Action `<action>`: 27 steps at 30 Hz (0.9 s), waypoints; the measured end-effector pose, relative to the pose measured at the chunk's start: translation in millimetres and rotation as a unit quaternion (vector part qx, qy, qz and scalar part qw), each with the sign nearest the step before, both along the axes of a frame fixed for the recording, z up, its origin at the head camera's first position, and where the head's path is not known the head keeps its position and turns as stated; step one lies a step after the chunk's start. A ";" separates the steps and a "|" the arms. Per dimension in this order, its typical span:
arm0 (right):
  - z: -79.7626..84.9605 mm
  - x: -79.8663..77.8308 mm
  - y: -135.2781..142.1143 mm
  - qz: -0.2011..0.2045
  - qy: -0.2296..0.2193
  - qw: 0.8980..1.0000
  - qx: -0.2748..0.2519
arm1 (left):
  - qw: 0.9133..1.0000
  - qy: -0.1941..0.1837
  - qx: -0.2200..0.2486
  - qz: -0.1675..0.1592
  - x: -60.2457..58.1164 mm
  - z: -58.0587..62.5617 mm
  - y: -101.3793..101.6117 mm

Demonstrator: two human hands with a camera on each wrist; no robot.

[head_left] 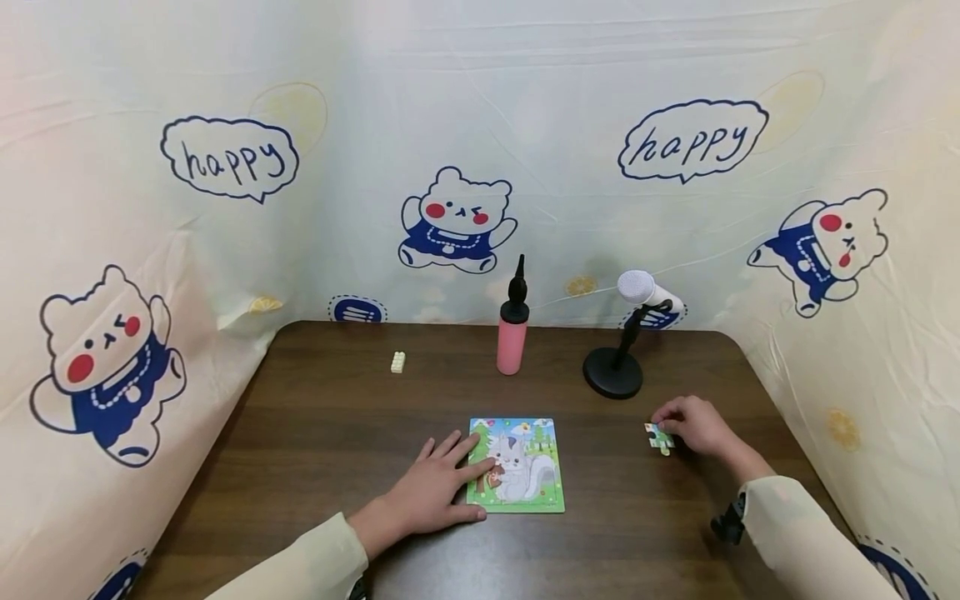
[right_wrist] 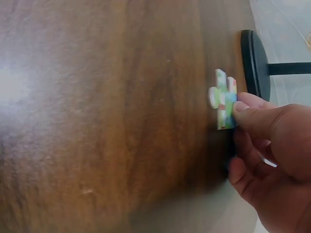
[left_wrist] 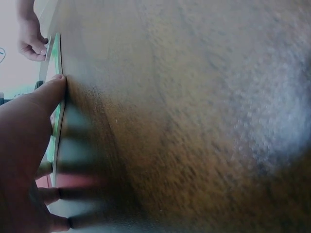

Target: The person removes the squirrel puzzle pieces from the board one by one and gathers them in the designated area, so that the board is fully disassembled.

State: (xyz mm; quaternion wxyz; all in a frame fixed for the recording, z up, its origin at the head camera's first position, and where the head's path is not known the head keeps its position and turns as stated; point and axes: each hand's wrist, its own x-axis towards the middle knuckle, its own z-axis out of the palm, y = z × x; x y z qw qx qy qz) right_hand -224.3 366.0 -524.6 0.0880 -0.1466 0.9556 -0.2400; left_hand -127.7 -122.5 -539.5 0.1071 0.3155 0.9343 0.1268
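The left hand (head_left: 423, 493), grasping nothing, lay partly over the squirrel puzzle (head_left: 525, 479), probably steadying it, while the right hand (head_left: 697, 425) pinched a jigsaw piece (right_wrist: 223, 103) by its edge.

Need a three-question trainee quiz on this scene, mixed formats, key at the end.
1. What does the right hand pinch?
2. True or false: the left hand is clenched in a fist.
3. What stands between the cream brick and the microphone? A) a lamp; B) a pink pump; C) a mug.

Key:
1. A jigsaw piece.
2. False; its fingers are spread, partly over the squirrel board.
3. B.
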 end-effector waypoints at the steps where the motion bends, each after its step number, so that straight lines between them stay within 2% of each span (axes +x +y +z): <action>1: -1.0 0.9 -0.1 -0.006 -0.001 1.000 -0.001 | 1.000 0.000 0.001 0.000 0.4 0.2 -0.4; 6: 0.8 4.2 0.4 -0.025 -0.013 1.000 -0.012 | 1.000 -0.003 -0.002 0.001 1.9 -0.9 -0.9; 11: 15.6 1.3 -6.3 -0.030 -0.009 0.999 -0.035 | 1.000 -0.006 -0.007 0.003 1.8 0.5 1.0; 14: 26.2 -2.4 -19.2 -0.013 -0.006 0.998 -0.055 | 1.000 -0.007 -0.009 0.005 1.6 1.7 2.5; 21: 41.5 -2.6 -79.2 0.041 -0.031 0.992 -0.115 | 1.000 -0.009 -0.013 0.004 1.1 1.7 3.1; 27: 35.5 -2.4 -136.9 0.084 -0.053 0.987 -0.127 | 1.000 -0.013 -0.016 0.006 -0.6 1.9 2.9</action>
